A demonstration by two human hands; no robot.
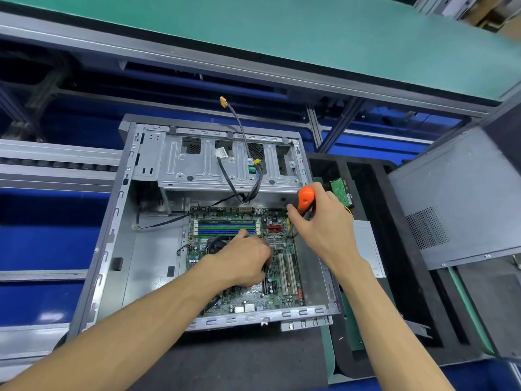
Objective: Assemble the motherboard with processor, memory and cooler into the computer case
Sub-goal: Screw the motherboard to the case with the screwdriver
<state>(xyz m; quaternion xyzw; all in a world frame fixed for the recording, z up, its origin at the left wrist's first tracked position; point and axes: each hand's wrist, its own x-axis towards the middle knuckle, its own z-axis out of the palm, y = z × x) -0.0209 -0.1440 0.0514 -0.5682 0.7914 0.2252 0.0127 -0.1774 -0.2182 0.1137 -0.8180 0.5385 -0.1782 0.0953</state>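
An open grey computer case point(112, 249) lies on its side in the middle of the bench. The green motherboard point(277, 299) sits flat inside it, with blue and green memory slots point(225, 228) at its far edge. My left hand point(242, 262) rests with curled fingers on the black cooler point(215, 244), hiding most of it; the processor is not visible. My right hand point(321, 221) grips an orange-handled screwdriver point(305, 198) held upright over the board's far right edge, near a small finned heatsink point(275, 241).
The drive cage point(197, 162) fills the case's far half, with loose cables and yellow connectors point(223, 101) hanging over it. The grey side panel point(456, 198) leans at the right. A black foam tray point(366, 176) holds a green card point(339, 190) beside the case.
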